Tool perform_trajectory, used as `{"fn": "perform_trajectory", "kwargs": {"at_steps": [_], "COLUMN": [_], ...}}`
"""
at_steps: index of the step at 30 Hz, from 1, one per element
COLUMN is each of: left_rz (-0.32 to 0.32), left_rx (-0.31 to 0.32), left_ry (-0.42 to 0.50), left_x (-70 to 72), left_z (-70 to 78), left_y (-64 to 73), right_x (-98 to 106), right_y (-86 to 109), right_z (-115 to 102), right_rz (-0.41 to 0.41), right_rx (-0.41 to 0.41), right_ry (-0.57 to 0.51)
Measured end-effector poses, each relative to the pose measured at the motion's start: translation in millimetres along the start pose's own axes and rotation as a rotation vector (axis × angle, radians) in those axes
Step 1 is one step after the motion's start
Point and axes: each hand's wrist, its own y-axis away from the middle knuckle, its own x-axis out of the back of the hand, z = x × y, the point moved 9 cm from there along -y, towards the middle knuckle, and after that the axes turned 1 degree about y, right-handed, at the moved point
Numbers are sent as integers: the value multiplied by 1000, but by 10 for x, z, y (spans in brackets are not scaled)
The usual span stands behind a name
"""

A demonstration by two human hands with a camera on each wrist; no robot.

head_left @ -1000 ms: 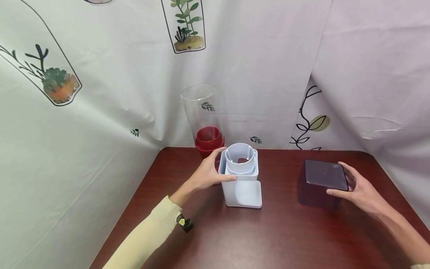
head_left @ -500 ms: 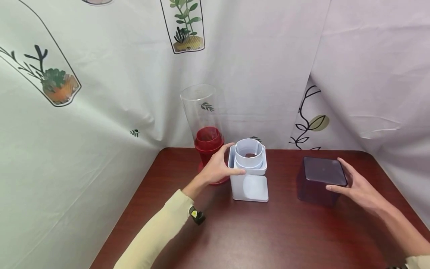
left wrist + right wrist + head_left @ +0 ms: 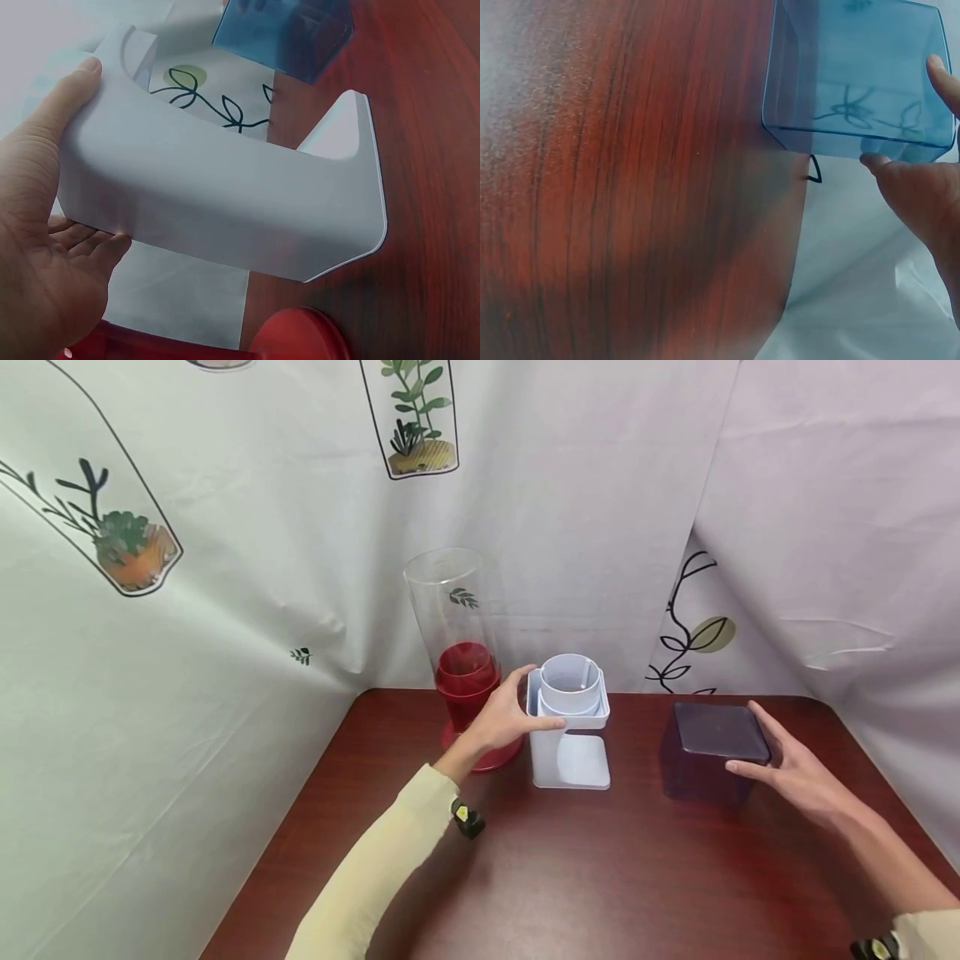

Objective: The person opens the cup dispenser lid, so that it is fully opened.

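Note:
A white plastic dispenser stand point(image 3: 572, 722) has a square tray top, a raised ring and a flat foot; it is upright. My left hand point(image 3: 504, 718) grips the tray top from the left, thumb on the near side. In the left wrist view, the curved back of the stand point(image 3: 210, 187) fills the middle, with fingers under its edge. My right hand point(image 3: 798, 777) holds a dark translucent square container point(image 3: 716, 735) at its right side, closed face up. That container point(image 3: 855, 82) looks blue in the right wrist view, pinched between thumb and fingers.
Left of the stand is a red dispenser base point(image 3: 467, 681) carrying a tall clear cylinder point(image 3: 450, 581). A glossy reddish-brown table point(image 3: 600, 877) lies beneath. White patterned cloth point(image 3: 570, 510) hangs behind the table and along its sides.
My left hand has moved the white stand to the right and back, past the red base. The right hand has shifted the dark container slightly back and left.

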Motion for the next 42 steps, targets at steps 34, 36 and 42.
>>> {"fn": "perform_trajectory", "kwargs": {"at_steps": [34,36,42], "left_rz": [-64,-68,-68], "left_rx": [-25,-20,-8], "left_ry": [141,143,154], "left_x": [-241,-254,-284], "left_z": [20,13,8], "left_y": [-496,-517,-565], "right_x": [177,188,235], "right_y": [-411,-435,-482], "right_z": [99,120,166], "right_rz": [88,99,119], "right_rx": [-3,-5,-14], "right_ry": [78,83,104]}}
